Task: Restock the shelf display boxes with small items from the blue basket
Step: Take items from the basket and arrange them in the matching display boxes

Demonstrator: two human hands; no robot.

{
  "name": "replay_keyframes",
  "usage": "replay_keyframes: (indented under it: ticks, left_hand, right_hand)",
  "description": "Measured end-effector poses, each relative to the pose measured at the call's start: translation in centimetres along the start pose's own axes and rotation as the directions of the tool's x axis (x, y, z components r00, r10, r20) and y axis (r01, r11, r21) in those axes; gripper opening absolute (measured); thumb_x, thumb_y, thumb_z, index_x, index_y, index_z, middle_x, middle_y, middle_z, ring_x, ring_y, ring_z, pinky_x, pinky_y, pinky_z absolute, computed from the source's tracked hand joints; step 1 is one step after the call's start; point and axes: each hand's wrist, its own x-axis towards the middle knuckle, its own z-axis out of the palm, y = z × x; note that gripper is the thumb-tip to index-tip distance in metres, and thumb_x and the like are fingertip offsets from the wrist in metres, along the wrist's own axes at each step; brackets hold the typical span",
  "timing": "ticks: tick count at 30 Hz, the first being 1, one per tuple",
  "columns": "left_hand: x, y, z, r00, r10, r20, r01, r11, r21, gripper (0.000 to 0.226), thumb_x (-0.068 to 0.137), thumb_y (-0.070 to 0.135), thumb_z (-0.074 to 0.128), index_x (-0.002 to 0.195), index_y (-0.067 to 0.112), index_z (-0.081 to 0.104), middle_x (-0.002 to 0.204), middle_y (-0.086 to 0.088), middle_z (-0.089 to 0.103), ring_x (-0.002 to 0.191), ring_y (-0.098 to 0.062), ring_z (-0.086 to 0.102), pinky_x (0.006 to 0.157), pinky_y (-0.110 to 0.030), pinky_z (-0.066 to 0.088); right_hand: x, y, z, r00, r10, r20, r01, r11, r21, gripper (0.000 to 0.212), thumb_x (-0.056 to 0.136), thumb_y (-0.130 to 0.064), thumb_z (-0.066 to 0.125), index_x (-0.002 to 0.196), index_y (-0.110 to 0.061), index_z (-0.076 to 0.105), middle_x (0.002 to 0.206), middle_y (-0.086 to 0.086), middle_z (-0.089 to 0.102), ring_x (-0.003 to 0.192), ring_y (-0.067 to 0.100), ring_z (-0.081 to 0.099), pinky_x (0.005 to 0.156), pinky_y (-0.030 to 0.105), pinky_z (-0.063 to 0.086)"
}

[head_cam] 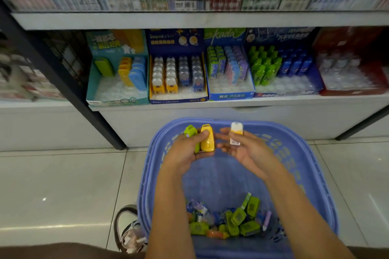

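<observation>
Over the far end of the blue basket (pixel 311 166), my left hand (pixel 185 151) grips a yellow item (pixel 208 140) and a green item (pixel 190 132) side by side. Close to its right, my right hand (pixel 246 149) pinches a small white-and-orange item (pixel 236 133) upright. Several green, purple and orange items (pixel 235 218) lie in the basket's near end. On the low shelf ahead stand display boxes: a teal box (pixel 117 99), a dark blue-and-yellow box (pixel 179 99), a blue box (pixel 231 95) and another blue box (pixel 288 92).
A red display box (pixel 353 90) stands at the shelf's right end. A black rack post (pixel 63 82) slants down at the left. My shoe (pixel 128 229) is on the tiled floor beside the basket. An upper shelf holds blurred packaged goods.
</observation>
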Motion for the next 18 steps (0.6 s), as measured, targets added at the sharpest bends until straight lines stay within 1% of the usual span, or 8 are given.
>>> replay_keyframes:
  ticks: [3,5,6,9,10,12,14,18]
  left_hand:
    - [-1.6,2.3,-0.9,0.994,0.075,-0.075,-0.083,0.991,-0.108,0.012,0.095,0.015,0.052,0.098,0.01,0.063,0.077,-0.005,0.073,0.07,-0.016,0.071,0.054,-0.025,0.057]
    - [-2.5,3.7,-1.5,0.99,0.103,-0.099,-0.118,0.98,-0.157,0.014,0.095,0.014,0.051,0.097,0.008,0.063,0.073,-0.006,0.072,0.067,-0.017,0.072,0.054,-0.026,0.057]
    - [-2.8,4.2,-1.8,0.987,0.114,-0.112,-0.133,0.974,-0.181,0.014,0.095,0.014,0.051,0.098,0.007,0.063,0.075,-0.009,0.071,0.067,-0.018,0.072,0.054,-0.027,0.058]
    - [-3.4,4.9,-2.8,0.976,0.128,-0.174,-0.168,0.957,-0.237,0.021,0.094,0.01,0.052,0.111,-0.001,0.057,0.089,-0.017,0.064,0.073,-0.023,0.069,0.055,-0.029,0.059]
    - [-3.4,5.0,-3.1,0.972,0.131,-0.195,-0.177,0.953,-0.246,0.022,0.093,0.008,0.052,0.112,-0.003,0.056,0.093,-0.019,0.062,0.077,-0.025,0.067,0.055,-0.029,0.059]
    - [-3.4,5.1,-3.8,0.963,0.145,-0.228,-0.198,0.952,-0.231,0.018,0.093,0.005,0.052,0.107,-0.005,0.056,0.094,-0.02,0.059,0.083,-0.027,0.063,0.054,-0.028,0.058]
    - [-3.2,5.1,-4.5,0.953,0.154,-0.26,-0.208,0.958,-0.198,0.011,0.092,0.003,0.052,0.098,-0.005,0.057,0.094,-0.021,0.059,0.085,-0.029,0.062,0.055,-0.027,0.058]
    - [-2.9,4.9,-5.5,0.948,0.134,-0.289,-0.202,0.954,-0.221,0.008,0.092,0.002,0.053,0.095,-0.004,0.058,0.097,-0.021,0.06,0.09,-0.03,0.063,0.058,-0.028,0.059]
  right_hand:
    - [-0.2,-1.7,1.5,0.999,-0.042,0.015,0.039,0.986,0.159,0.023,0.087,-0.016,0.048,0.103,-0.006,0.061,0.076,0.005,0.057,0.055,0.012,0.051,0.051,0.02,0.043]
    - [-0.2,-2.8,2.6,0.996,-0.006,0.085,-0.011,0.981,0.194,0.037,0.092,-0.036,0.043,0.107,-0.008,0.061,0.07,0.002,0.051,0.055,0.012,0.043,0.051,0.022,0.038]
    - [-0.1,-3.2,3.1,0.994,0.006,0.111,-0.027,0.981,0.193,0.042,0.092,-0.041,0.041,0.109,-0.008,0.061,0.07,0.002,0.051,0.056,0.012,0.043,0.054,0.023,0.038]
    - [1.0,-4.2,5.1,0.998,-0.036,0.06,0.026,0.986,0.163,0.031,0.096,-0.031,0.043,0.1,-0.005,0.061,0.073,0.003,0.053,0.065,0.014,0.046,0.066,0.026,0.044]
    - [1.6,-4.6,5.7,0.996,-0.084,0.021,0.081,0.993,0.089,0.024,0.095,-0.026,0.046,0.094,-0.007,0.062,0.073,0.002,0.054,0.067,0.014,0.048,0.069,0.026,0.046]
    - [3.0,-5.4,7.0,0.97,-0.241,-0.01,0.232,0.942,-0.244,0.012,0.091,-0.022,0.057,0.087,-0.014,0.064,0.071,0.0,0.057,0.068,0.013,0.052,0.071,0.024,0.048]
    - [4.5,-6.5,8.3,0.927,-0.374,0.03,0.328,0.769,-0.549,0.005,0.087,-0.022,0.065,0.086,-0.018,0.066,0.072,-0.002,0.06,0.065,0.011,0.055,0.065,0.021,0.05]
    - [8.0,-7.8,10.5,0.846,-0.52,0.115,0.387,0.451,-0.804,0.014,0.084,-0.027,0.069,0.093,-0.026,0.059,0.085,-0.009,0.061,0.074,0.009,0.06,0.07,0.021,0.052]
